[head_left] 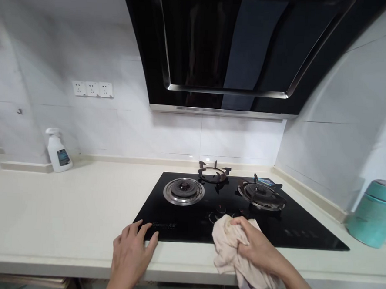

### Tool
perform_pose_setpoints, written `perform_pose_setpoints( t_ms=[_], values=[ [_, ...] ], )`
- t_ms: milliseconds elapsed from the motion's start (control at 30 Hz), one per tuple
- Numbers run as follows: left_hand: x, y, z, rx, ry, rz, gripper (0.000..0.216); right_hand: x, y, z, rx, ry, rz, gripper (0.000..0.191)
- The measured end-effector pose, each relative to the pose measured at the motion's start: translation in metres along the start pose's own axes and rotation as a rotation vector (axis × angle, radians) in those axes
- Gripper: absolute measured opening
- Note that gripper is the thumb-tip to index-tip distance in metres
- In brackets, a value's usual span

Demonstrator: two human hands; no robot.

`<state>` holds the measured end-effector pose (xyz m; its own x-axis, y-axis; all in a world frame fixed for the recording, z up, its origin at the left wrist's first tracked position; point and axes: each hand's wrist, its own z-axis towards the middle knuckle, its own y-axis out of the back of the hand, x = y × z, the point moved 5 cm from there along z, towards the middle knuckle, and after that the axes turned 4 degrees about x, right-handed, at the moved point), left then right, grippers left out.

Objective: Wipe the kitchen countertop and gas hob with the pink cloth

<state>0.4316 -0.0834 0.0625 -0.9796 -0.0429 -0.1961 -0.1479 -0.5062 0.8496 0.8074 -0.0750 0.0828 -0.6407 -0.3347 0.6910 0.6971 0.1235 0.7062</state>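
My right hand [254, 246] grips a crumpled cream cloth [228, 242] at the front edge of the black gas stove [188, 225], close to the control knobs [220, 210]. Part of the cloth hangs over the counter's front edge. My left hand [132, 250] rests with spread fingers on the counter, its fingertips at the stove's front left corner. The left burner [184, 189] has no pan support on it. One pan support [213, 173] stands at the back of the stove, and another [263, 197] sits over the right burner.
A white spray bottle [58, 151] stands at the left by the wall. At the right is a teal container [373, 212]. A black range hood [218, 50] overhangs the stove. Wall sockets [92, 89] are at upper left. The pale counter [87, 216] extends left.
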Motion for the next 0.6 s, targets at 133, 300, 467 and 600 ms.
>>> perform_pose_setpoints(
  t_ms=[133,300,467,600],
  values=[
    [0.003,-0.005,-0.001,-0.009,-0.007,-0.013,0.048,-0.04,0.034,-0.013,-0.149,-0.134,-0.062,0.06],
    [0.007,-0.008,-0.001,-0.035,-0.019,-0.015,0.049,-0.112,0.078,-0.025,-0.313,-0.366,-0.604,0.053],
    [0.008,-0.008,0.0,-0.041,-0.014,-0.028,0.051,-0.118,0.089,-0.014,-0.206,-0.465,-0.751,0.034],
    [0.011,-0.011,0.0,-0.052,-0.017,-0.047,0.051,-0.096,0.089,0.02,-0.138,-0.521,-0.764,0.03]
  ],
)
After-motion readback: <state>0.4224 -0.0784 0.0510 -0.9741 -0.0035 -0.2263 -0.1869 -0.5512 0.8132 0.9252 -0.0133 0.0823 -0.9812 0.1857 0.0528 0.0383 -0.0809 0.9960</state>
